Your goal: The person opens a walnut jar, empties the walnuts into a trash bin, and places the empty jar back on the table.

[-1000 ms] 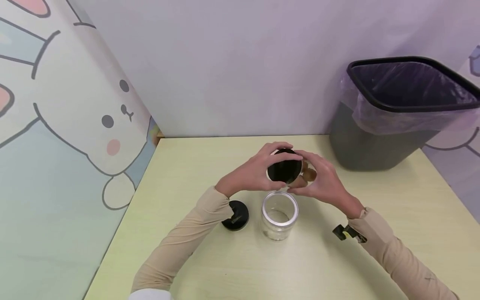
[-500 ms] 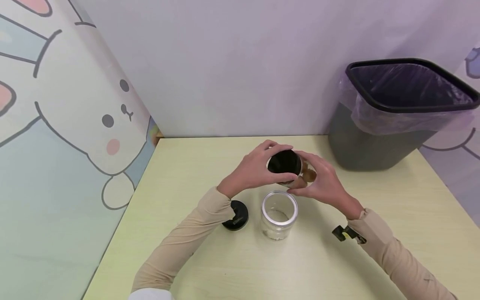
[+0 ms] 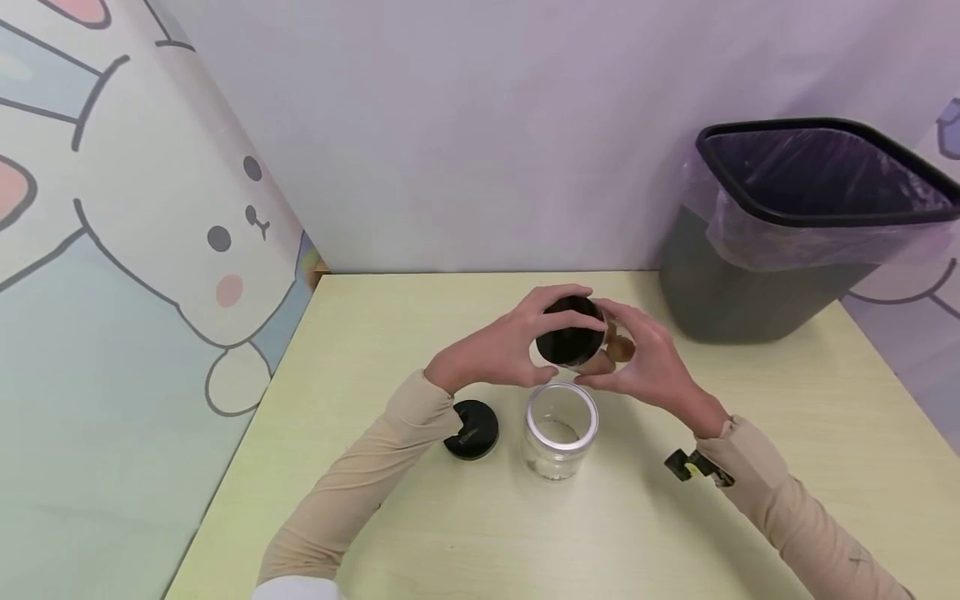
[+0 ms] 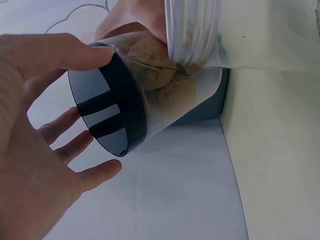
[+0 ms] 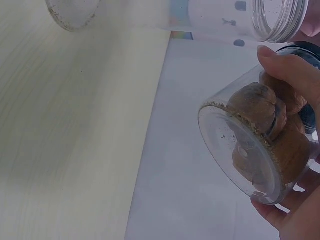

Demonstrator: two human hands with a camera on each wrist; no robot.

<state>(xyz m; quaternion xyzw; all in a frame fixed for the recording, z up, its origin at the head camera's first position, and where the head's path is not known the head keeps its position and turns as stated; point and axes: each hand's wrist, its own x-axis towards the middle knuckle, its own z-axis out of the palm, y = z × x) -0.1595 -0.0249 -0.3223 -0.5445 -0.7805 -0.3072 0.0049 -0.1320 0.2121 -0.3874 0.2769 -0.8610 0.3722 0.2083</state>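
Note:
A clear jar (image 3: pixel 592 343) with a black lid (image 3: pixel 572 337) is held tilted above the table, walnuts (image 3: pixel 619 347) showing inside. My left hand (image 3: pixel 510 346) grips the lid, thumb on its rim (image 4: pixel 112 107). My right hand (image 3: pixel 648 358) holds the jar's glass body (image 5: pixel 250 150), with the walnuts (image 5: pixel 265 117) piled toward the lid end. Just below and nearer to me, an open empty jar (image 3: pixel 561 427) stands upright on the table. Its threaded mouth (image 4: pixel 195 30) shows beside the held jar in the left wrist view.
A loose black lid (image 3: pixel 471 429) lies on the pale yellow table (image 3: pixel 390 333), left of the empty jar. A dark waste bin (image 3: pixel 787 225) with a plastic liner stands at the back right corner. Walls close the table in behind and on the left.
My left hand's fingers have shifted round the black lid, and the lid's tilt has changed a little. The held jar stays above the empty jar.

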